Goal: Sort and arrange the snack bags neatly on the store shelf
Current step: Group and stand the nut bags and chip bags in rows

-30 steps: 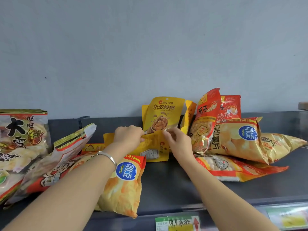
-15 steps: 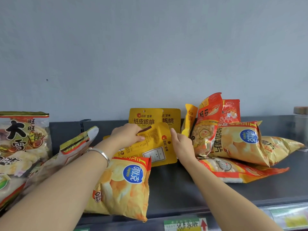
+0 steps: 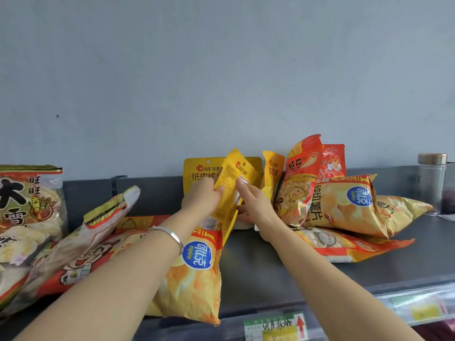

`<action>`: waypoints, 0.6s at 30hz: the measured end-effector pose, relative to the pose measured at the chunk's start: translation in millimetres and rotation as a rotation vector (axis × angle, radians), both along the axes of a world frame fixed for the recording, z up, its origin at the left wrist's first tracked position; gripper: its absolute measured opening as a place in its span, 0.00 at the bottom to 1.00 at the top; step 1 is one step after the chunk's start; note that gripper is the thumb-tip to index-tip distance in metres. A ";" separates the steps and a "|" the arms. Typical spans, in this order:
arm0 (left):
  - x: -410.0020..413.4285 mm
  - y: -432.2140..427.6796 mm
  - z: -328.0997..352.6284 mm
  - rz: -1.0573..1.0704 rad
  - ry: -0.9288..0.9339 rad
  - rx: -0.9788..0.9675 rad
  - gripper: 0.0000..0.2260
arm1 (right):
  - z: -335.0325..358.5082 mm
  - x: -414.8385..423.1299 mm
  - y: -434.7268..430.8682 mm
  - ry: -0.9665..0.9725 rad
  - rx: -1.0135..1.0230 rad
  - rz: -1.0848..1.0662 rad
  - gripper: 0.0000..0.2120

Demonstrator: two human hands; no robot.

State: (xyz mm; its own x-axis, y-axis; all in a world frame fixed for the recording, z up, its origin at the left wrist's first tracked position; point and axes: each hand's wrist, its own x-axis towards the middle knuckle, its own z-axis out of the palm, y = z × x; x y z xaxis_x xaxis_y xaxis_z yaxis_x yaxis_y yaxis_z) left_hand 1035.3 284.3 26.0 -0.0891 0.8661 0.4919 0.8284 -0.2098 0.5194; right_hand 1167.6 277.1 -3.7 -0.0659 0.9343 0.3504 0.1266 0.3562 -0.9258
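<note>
A: Grey shelf under a grey wall. Where's the yellow pouch?
B: Mid-shelf near the back edge, tilted upright. Left hand has its grip clasped on it; right hand pinches its right edge.
A: Around it?
B: Matching pouch behind, chip bag toward the front edge.

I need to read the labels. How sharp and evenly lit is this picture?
Head view: soft, even light; the yellow pouch held by left hand and right hand is motion-blurred; foil chip bag shows mild glare; shelf edge bows from wide-angle distortion.
</note>
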 end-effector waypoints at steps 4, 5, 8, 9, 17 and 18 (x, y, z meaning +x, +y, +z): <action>7.8 -12.9 -4.0 -0.548 -0.150 -0.399 0.31 | 10.5 4.8 -1.7 0.069 -0.163 0.063 0.28; 7.6 -16.5 -4.4 -0.615 -0.162 -0.493 0.35 | 13.0 6.5 -2.0 0.082 -0.191 0.084 0.21; 8.3 -23.5 -6.5 -0.690 -0.135 -0.652 0.36 | 16.9 2.4 -0.6 0.120 -0.218 0.075 0.23; 9.4 -22.3 -7.3 -0.697 -0.125 -0.651 0.36 | 17.7 0.8 1.4 0.116 -0.210 0.019 0.22; 9.3 -10.5 -9.3 -0.689 -0.231 -0.443 0.21 | 13.9 32.2 16.7 -0.063 -0.084 -0.451 0.04; 8.2 -7.9 -9.6 -0.626 -0.238 -0.344 0.18 | 12.0 33.7 15.9 -0.034 -0.068 -0.445 0.05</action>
State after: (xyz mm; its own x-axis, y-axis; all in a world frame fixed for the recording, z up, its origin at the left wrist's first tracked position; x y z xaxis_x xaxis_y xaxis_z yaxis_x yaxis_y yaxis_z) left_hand 1043.5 276.5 16.4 0.4008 0.8909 0.2136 0.4648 -0.3987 0.7906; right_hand 1201.3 293.0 8.4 0.3371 0.8950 0.2922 0.2845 0.1991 -0.9378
